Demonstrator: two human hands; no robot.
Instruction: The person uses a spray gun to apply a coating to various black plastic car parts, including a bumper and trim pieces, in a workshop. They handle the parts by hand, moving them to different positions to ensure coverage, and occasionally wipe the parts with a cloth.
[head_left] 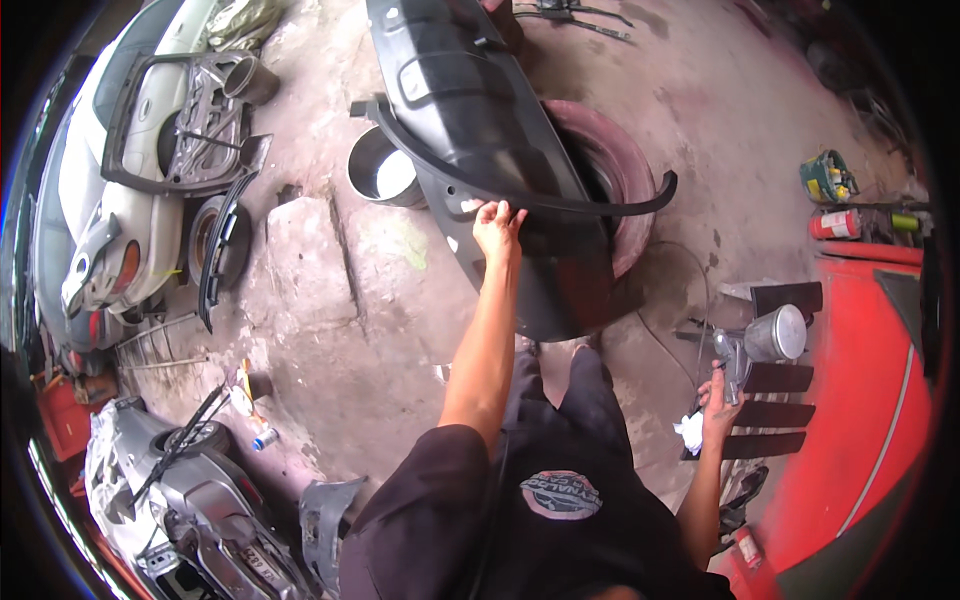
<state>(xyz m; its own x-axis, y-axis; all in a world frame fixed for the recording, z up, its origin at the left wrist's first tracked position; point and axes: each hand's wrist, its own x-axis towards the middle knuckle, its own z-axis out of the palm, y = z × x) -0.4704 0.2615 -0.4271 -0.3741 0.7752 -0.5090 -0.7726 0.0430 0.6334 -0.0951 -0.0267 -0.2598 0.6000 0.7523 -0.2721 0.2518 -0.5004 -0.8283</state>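
My left hand point(497, 230) reaches forward, its fingers closed on the lower edge of a long curved black trim strip point(560, 205). The strip lies across a large black bumper point(470, 110), one end out past each side. My right hand point(718, 402), out to the right, is wrapped round the handle of a spray gun point(731, 362) with a round metal cup point(776, 334). Below the gun, a crumpled white cloth or paper point(689, 432) shows beside the same hand; whether the fingers hold it too is hard to tell.
Under the bumper are a pinkish tyre point(635, 180) and a metal bucket point(385, 168). Dark flat panels point(775, 378) lie right, beside a red car panel point(875, 370). A hose point(705, 290) crosses the floor. Car parts point(180, 120) and a silver bumper point(215, 500) stand left.
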